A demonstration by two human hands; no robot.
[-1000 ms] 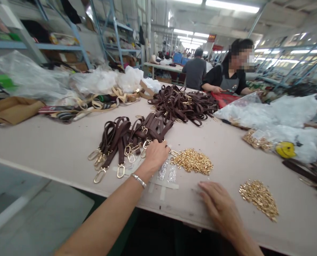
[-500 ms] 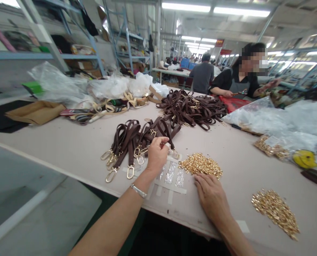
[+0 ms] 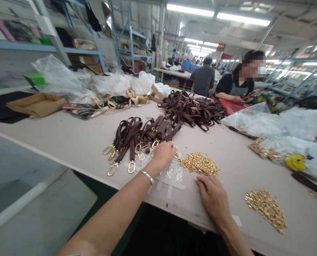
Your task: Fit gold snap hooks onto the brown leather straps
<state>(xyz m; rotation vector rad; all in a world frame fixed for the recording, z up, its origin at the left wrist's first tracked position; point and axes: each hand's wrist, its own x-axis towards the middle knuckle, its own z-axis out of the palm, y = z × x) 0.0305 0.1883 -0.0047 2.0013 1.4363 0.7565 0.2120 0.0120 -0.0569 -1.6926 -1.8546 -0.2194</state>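
My left hand [image 3: 165, 153], a bracelet at its wrist, is closed at the near end of a small heap of dark brown straps [image 3: 128, 137] with gold clasps; what its fingers hold is hidden. Just right of it lie small clear packets [image 3: 178, 175] of silvery bits, with strips of tape [image 3: 169, 192] around them. My right hand [image 3: 213, 192] rests palm down on the table [image 3: 185, 206], fingers loosely together at the near edge of a pile of small gold pieces [image 3: 199, 163]. Whether anything is under those fingers cannot be seen.
A bigger heap of brown straps [image 3: 193, 108] lies farther back. A second gold pile [image 3: 266, 209] is at the right, below plastic bags [image 3: 297, 121] and a yellow item [image 3: 295, 161]. Paper [image 3: 38, 104] and clear plastic [image 3: 59, 80] lie left. A person [image 3: 237, 83] works across the table.
My left hand has moved slightly right and down, over the tops of the packets. My right hand's fingers have drawn back a little from the gold pile. The person opposite has lowered an arm.
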